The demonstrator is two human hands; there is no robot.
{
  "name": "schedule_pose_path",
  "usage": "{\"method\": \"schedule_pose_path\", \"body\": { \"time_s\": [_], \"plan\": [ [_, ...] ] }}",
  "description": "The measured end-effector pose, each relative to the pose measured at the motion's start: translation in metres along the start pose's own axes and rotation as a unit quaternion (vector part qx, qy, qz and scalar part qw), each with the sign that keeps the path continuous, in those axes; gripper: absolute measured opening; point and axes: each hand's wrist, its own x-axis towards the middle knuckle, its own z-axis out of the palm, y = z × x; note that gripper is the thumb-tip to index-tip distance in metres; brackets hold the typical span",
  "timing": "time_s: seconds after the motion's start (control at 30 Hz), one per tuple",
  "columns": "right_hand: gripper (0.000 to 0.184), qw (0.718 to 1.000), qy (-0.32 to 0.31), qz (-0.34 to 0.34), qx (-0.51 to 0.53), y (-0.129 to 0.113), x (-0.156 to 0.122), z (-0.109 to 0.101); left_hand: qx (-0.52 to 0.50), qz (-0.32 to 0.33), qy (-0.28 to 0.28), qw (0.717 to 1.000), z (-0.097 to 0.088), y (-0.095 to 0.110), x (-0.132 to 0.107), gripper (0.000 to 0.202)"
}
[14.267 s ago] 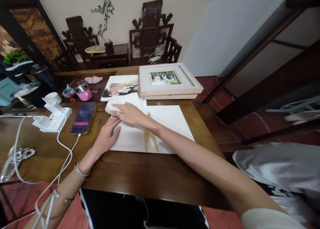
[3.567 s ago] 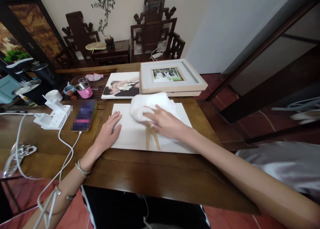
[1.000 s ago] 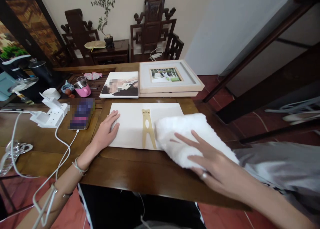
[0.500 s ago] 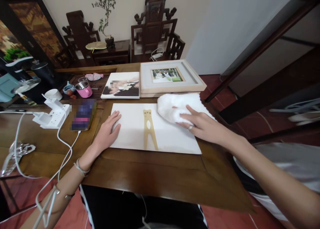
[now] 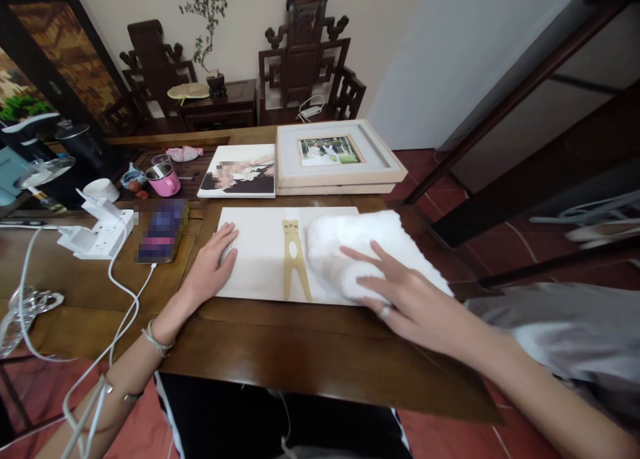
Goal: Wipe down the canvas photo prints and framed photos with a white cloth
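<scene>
A flat white picture panel (image 5: 253, 252) lies on the table in front of me, with a gold A-shaped stand leg (image 5: 291, 245) flat along its middle. My left hand (image 5: 213, 262) rests open on the panel's left edge, fingers stretched out. On the right part of the panel, my right hand (image 5: 395, 285) presses a fluffy white cloth (image 5: 365, 235), fingers spread over it and a ring on one finger. The cloth covers the panel's right side and hangs past its right edge.
Behind the panel lie a photo print (image 5: 240, 172) and stacked wooden picture frames (image 5: 340, 172). To the left are a phone (image 5: 163, 232) on a charging cable, a power strip (image 5: 107, 232) and a pink cup (image 5: 164, 179). The wooden table (image 5: 300, 345) ends close to my body.
My right hand and the cloth have moved toward me, down the right side of the panel. My left hand stays at the left edge. The view has shifted slightly.
</scene>
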Motion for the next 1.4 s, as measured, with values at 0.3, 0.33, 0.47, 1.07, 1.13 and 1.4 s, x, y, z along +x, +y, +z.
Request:
{"method": "schedule_pose_path", "body": {
  "time_s": [0.3, 0.33, 0.47, 1.07, 1.13, 1.4],
  "plan": [
    [0.022, 0.998, -0.034, -0.024, 0.038, -0.034, -0.014, -0.012, 0.004, 0.003, 0.001, 1.0, 0.0, 0.0, 0.0, 0.04],
    [0.021, 0.999, -0.03, -0.013, 0.036, -0.026, -0.008, -0.011, 0.003, 0.004, 0.002, 1.0, 0.0, 0.0, 0.0, 0.04],
    [0.023, 1.0, -0.014, 0.019, 0.018, 0.018, 0.02, -0.001, -0.001, 0.005, 0.003, 1.0, 0.0, 0.0, 0.0, 0.04],
    [0.023, 1.0, -0.013, -0.012, 0.016, 0.005, 0.021, 0.003, -0.001, -0.005, -0.006, 1.0, -0.001, 0.002, 0.0, 0.043],
    [0.023, 0.999, -0.022, -0.022, 0.027, -0.014, 0.006, -0.002, -0.001, -0.004, -0.003, 1.0, 0.0, 0.002, 0.0, 0.044],
    [0.023, 0.997, -0.06, -0.039, 0.039, -0.03, -0.007, -0.011, 0.005, -0.001, -0.002, 1.0, 0.0, 0.001, 0.0, 0.043]
  ]
}}
